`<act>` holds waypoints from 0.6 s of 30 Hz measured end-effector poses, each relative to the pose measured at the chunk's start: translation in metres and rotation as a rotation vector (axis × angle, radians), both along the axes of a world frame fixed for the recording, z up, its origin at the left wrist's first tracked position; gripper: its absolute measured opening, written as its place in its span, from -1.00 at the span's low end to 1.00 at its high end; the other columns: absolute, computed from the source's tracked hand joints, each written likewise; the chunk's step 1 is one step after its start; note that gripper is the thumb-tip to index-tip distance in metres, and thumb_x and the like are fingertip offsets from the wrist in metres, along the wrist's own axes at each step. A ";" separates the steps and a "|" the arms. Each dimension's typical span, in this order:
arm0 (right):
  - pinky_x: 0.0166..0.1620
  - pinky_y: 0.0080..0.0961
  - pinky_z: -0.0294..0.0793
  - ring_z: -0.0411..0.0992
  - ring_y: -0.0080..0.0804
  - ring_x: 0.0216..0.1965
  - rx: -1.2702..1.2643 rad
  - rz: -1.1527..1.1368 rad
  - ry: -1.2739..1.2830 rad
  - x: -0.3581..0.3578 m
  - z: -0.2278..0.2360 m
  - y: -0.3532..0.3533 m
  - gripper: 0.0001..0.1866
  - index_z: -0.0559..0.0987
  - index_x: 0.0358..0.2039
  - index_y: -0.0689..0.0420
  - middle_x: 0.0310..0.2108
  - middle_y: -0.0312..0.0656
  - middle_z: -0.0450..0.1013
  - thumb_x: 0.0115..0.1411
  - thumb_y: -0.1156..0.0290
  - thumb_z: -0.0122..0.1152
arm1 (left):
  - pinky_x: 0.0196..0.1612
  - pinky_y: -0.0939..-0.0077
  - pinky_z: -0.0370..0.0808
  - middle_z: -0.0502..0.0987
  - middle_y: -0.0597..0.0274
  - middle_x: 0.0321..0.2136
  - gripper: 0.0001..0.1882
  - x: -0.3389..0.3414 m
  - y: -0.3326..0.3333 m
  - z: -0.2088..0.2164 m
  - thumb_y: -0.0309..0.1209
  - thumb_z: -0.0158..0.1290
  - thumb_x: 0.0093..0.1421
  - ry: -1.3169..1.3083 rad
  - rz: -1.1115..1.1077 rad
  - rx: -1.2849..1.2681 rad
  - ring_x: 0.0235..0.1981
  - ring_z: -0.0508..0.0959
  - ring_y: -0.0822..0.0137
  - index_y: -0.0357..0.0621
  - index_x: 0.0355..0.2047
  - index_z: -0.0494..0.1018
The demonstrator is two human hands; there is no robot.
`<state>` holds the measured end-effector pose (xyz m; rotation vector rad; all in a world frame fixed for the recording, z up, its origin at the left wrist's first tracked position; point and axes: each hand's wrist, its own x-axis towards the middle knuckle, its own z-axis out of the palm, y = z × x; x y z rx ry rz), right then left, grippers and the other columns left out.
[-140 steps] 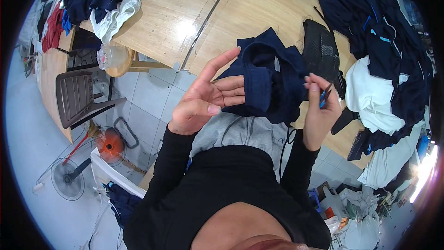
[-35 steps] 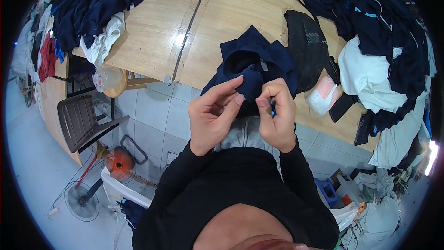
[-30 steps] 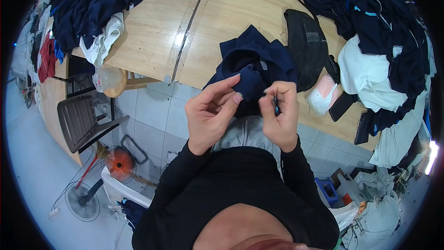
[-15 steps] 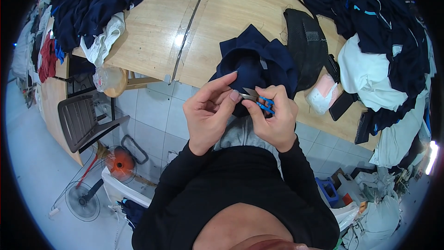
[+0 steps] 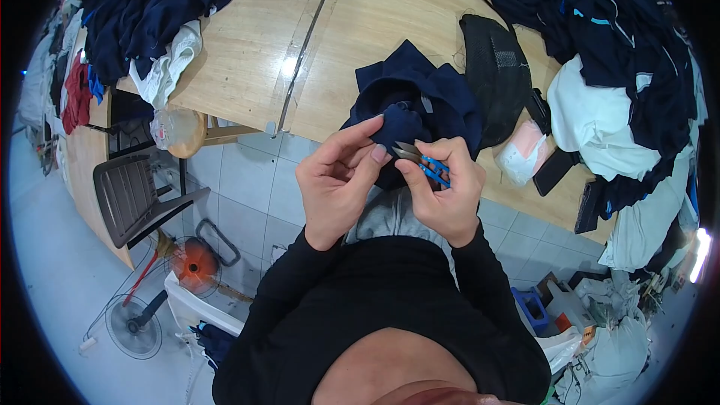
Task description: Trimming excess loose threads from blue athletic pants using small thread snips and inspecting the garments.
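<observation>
A dark navy garment hangs over the near edge of the table, its opening facing me and a small pale label inside. My left hand pinches a fold of this cloth between thumb and fingers. My right hand is closed around a pair of blue-handled thread snips. Their two metal blades point left toward my left thumb and stand slightly apart in front of the cloth. Whether a thread lies between the blades is too small to tell.
Navy garments lie heaped at the table's far left and right. A black bag, a pink-and-white packet and a dark phone-like slab lie right of my work. Left stand a stool, grey chair and fan.
The snips have drawn slightly right, away from my left fingertips, and their blades have tilted. More of the cloth's inner fold shows above my left fingers.
</observation>
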<state>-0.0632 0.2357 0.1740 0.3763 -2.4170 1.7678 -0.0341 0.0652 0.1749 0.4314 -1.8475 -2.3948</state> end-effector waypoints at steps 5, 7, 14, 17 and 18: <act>-0.30 -0.56 0.58 0.68 -0.47 -0.39 0.005 -0.086 -0.047 0.000 -0.007 0.007 -0.71 0.63 -0.18 0.25 -0.36 -0.10 0.69 0.23 0.48 0.63 | -0.15 0.73 0.58 0.71 0.24 -0.18 -0.61 0.000 -0.003 0.000 -0.66 0.31 0.37 -0.025 0.008 0.021 -0.20 0.67 0.59 -0.38 0.19 0.61; -0.29 -0.58 0.58 0.67 -0.51 -0.37 -0.030 -0.110 -0.023 -0.001 -0.013 0.012 -0.69 0.63 -0.17 0.25 -0.35 -0.11 0.69 0.22 0.48 0.65 | -0.17 0.74 0.57 0.70 0.24 -0.20 -0.62 0.000 -0.003 -0.001 -0.66 0.34 0.34 -0.009 0.027 0.077 -0.22 0.67 0.58 -0.39 0.16 0.62; -0.30 -0.59 0.58 0.65 -0.51 -0.40 0.031 -0.074 0.018 0.000 -0.004 0.009 -0.69 0.63 -0.15 0.23 -0.36 -0.11 0.68 0.24 0.45 0.64 | -0.18 0.74 0.58 0.69 0.26 -0.26 -0.60 -0.003 -0.003 -0.001 -0.65 0.38 0.31 -0.025 0.075 0.135 -0.26 0.67 0.58 -0.40 0.15 0.61; -0.31 -0.57 0.58 0.65 -0.50 -0.42 0.080 -0.052 -0.003 0.000 0.001 0.009 -0.68 0.63 -0.15 0.23 -0.38 -0.11 0.68 0.23 0.43 0.65 | -0.19 0.74 0.56 0.68 0.26 -0.26 -0.60 -0.001 -0.004 -0.001 -0.67 0.37 0.31 -0.028 0.063 0.087 -0.27 0.65 0.59 -0.41 0.15 0.61; -0.32 -0.57 0.57 0.64 -0.49 -0.42 0.071 -0.048 -0.025 0.001 0.001 0.009 -0.68 0.63 -0.16 0.23 -0.38 -0.11 0.67 0.23 0.42 0.66 | -0.20 0.75 0.55 0.69 0.26 -0.26 -0.59 0.000 -0.005 -0.002 -0.67 0.37 0.30 -0.022 0.057 0.073 -0.28 0.64 0.60 -0.41 0.15 0.61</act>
